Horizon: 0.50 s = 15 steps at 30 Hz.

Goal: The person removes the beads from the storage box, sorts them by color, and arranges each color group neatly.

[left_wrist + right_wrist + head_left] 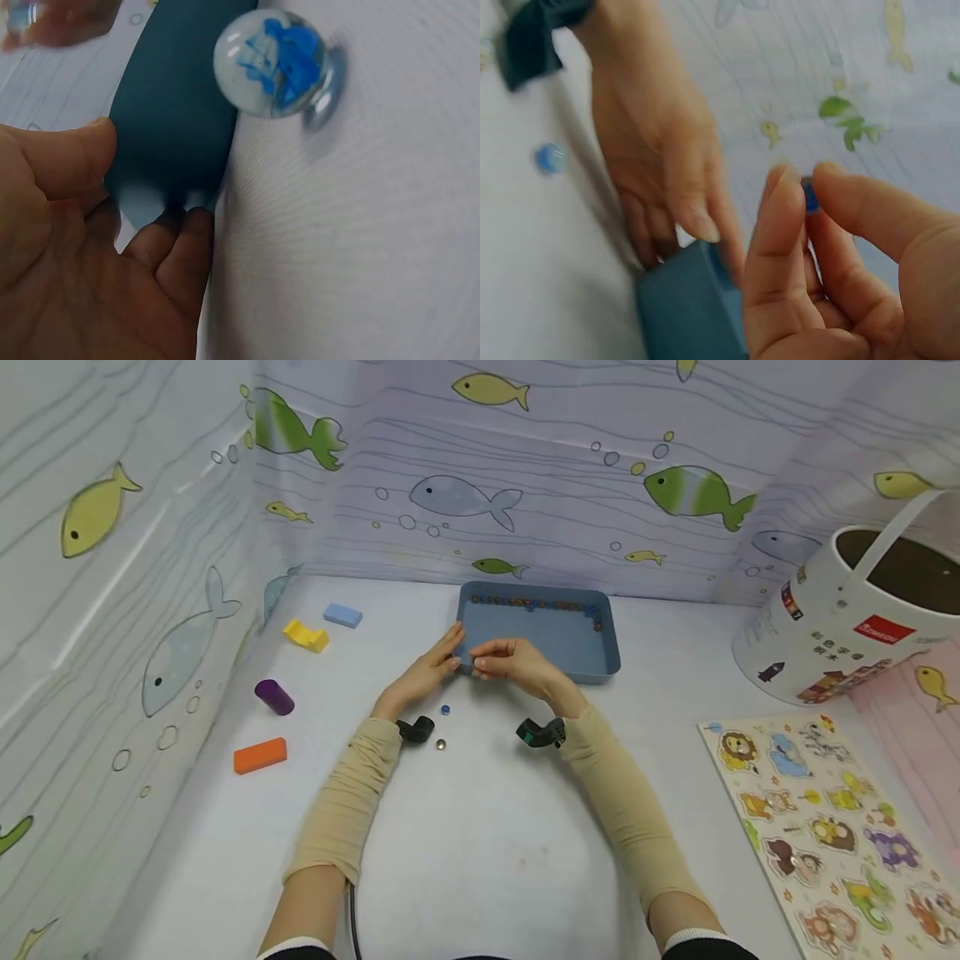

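Observation:
Over the front rim of the blue-grey tray [540, 647], my right hand [517, 662] pinches a small marble [810, 196] with blue in it between thumb and fingertips. My left hand [427, 672] holds the tray's front left corner, its thumb [101, 146] at the rim and its other fingers around the outer wall. A row of marbles [517, 602] lines the tray's back wall and turns down at the right corner. On the table before the tray lies a clear marble with blue swirls [274, 64]. Nearer to me is a brownish marble [441, 744].
To the left lie a blue block [342, 615], a yellow arched block [306, 636], a purple cylinder [274, 697] and an orange block [260, 756]. At right stand a white bucket [840, 618] and an animal puzzle board [810, 802]. A fish-patterned curtain [465, 460] hangs behind.

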### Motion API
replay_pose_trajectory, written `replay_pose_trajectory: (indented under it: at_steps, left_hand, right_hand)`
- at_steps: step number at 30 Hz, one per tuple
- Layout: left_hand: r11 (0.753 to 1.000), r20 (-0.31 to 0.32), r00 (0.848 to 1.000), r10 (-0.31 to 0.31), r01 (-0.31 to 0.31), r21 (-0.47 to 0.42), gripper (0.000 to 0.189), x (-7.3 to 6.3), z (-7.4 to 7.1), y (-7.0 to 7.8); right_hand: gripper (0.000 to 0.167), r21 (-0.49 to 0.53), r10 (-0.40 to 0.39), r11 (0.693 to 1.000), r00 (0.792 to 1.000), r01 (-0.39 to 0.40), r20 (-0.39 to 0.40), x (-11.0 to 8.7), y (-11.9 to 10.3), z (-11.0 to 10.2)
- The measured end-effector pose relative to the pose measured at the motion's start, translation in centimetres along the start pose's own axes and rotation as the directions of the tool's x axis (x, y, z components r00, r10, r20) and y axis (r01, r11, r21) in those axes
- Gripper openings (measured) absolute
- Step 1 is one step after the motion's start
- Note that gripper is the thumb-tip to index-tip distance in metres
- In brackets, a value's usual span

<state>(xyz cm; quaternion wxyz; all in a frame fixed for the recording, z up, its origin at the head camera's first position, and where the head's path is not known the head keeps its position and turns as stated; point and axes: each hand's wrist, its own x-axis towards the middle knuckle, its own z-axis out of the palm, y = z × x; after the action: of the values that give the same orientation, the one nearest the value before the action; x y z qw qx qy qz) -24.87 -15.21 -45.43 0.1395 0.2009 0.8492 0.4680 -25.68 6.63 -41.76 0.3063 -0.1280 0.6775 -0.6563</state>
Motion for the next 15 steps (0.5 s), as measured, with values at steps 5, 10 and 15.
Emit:
replay_pose_trajectory:
  at_steps: [5,10,15]
  left_hand:
    - [1.000,-0.009,1.000,-0.011,0.012,0.023,0.056,0.0,-0.3,0.2]
    - [1.000,0.002,1.000,-0.017,0.017,0.006,0.057,0.3,0.1,-0.5]
    - [1.000,0.009,1.000,-0.008,0.008,-0.006,0.057,0.5,0.4,-0.7]
  right_hand:
    - [0.030,-0.185,0.031,0.983,0.994,-0.011,0.108,-0.8,2.0,1.3]
    - [0.024,-0.329,0.020,0.944,0.993,0.018,0.113,-0.4,4.2,1.8]
    - [0.020,-0.412,-0.012,0.910,0.996,0.048,0.090,-0.5,4.9,2.2]
